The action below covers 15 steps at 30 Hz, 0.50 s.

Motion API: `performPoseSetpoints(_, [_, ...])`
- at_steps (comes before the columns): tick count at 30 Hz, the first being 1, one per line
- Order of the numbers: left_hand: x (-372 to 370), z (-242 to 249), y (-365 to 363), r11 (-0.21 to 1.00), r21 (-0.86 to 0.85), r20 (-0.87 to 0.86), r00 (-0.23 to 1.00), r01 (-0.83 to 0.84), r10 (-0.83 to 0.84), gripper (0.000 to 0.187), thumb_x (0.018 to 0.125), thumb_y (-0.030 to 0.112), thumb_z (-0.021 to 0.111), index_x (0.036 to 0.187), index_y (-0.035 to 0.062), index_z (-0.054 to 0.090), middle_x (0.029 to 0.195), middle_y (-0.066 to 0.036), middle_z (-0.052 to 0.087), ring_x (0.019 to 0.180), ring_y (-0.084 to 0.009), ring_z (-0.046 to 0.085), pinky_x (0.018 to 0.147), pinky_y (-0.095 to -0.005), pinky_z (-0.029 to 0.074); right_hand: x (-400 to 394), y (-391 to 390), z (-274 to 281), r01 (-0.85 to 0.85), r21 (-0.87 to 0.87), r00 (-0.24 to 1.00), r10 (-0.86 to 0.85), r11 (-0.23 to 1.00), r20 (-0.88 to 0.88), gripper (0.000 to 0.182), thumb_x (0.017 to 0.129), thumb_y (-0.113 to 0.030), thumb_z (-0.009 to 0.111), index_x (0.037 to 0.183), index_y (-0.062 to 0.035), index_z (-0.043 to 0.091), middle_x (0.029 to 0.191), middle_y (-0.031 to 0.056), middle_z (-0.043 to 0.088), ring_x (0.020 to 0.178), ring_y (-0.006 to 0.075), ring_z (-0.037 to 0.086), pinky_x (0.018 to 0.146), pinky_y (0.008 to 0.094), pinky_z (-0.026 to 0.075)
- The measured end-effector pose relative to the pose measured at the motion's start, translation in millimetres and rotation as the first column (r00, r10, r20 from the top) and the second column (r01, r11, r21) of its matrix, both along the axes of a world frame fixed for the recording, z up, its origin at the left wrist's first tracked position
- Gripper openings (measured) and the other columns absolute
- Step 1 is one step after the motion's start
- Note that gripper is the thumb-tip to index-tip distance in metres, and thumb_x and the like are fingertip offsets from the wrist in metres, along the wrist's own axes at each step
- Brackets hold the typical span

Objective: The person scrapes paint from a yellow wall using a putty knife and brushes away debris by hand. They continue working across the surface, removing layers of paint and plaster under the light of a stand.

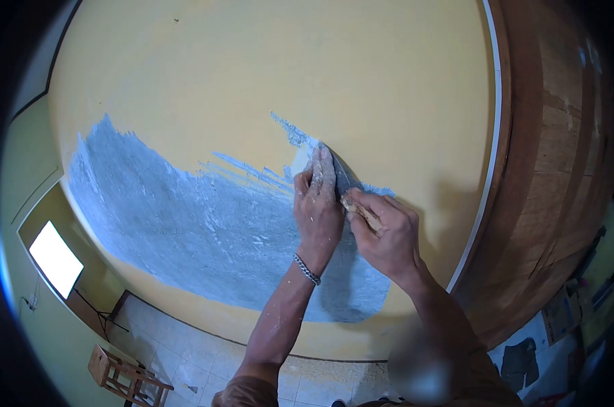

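Observation:
My right hand [388, 234] is closed around the wooden handle [364, 214] of a scraper. The dark, broad blade [344, 175] of that scraper lies against the yellow wall [388, 102], at the upper border of a bared grey patch [205, 224]. Stretched fingers of my left hand [318, 197] lie on the blade's left side, pressed towards the wall. Pale dust coats those fingers, and a chain bracelet [307, 269] circles the wrist. Just left of the fingertips shows a whitish patch [300, 160]. Ragged scrape marks run along the border.
Brown wooden panelling [558, 149] stands right of the wall, beyond a white edge strip [493, 115]. Low on the left are a wooden stool [120, 373] and a bright lamp panel [56, 259] on a stand. Flakes lie on the tiled floor [212, 359]. A grey cloth-like piece [519, 363] lies lower right.

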<state>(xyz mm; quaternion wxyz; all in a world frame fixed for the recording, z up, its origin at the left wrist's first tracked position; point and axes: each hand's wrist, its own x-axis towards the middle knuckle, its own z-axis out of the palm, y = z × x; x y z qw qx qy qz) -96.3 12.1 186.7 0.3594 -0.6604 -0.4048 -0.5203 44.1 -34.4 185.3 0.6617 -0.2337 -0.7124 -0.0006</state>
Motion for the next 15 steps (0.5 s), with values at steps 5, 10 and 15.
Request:
performPoseSetpoints(5, [4,-25,-6,0.997,-0.055,-0.025,0.998,0.061,-0.062,0.074,0.073,-0.002,0.069,0.143,-0.0032,0.046,0.14,-0.023,0.055,0.109,-0.0377,0.06,0.096,-0.039,0.049,10,-6,-27,-0.004,-0.083,1.0,0.002,0.997,-0.024,0.028,0.079,-0.001,0.067,0.106,0.0019,0.069,0.088,0.0174,0.071,0.079,0.0333,0.068,0.072,0.0399,0.055])
performPoseSetpoints(10, [-7,-3,2,0.999,0.033,0.009,1.0,0.005,-0.005,0.077,0.072,0.0,0.071,0.144,-0.0031,0.045,0.138,-0.022,0.056,0.106,-0.0367,0.06,0.093,-0.0379,0.051,-2,-1,7,0.013,0.024,0.999,-0.014,1.0,0.046,0.026,0.079,-0.001,0.066,0.105,0.0018,0.068,0.087,0.0184,0.07,0.077,0.0336,0.067,0.07,0.0404,0.055])
performPoseSetpoints(15, [-22,15,2,0.992,0.116,-0.037,0.998,-0.045,0.049,0.079,0.071,0.0,0.072,0.144,-0.0026,0.044,0.138,-0.019,0.057,0.104,-0.0349,0.059,0.09,-0.0375,0.052,-12,3,9,0.042,0.032,0.998,-0.044,0.999,0.045,0.025,0.079,-0.002,0.066,0.103,0.0034,0.069,0.086,0.0209,0.07,0.077,0.0354,0.067,0.071,0.0411,0.055])
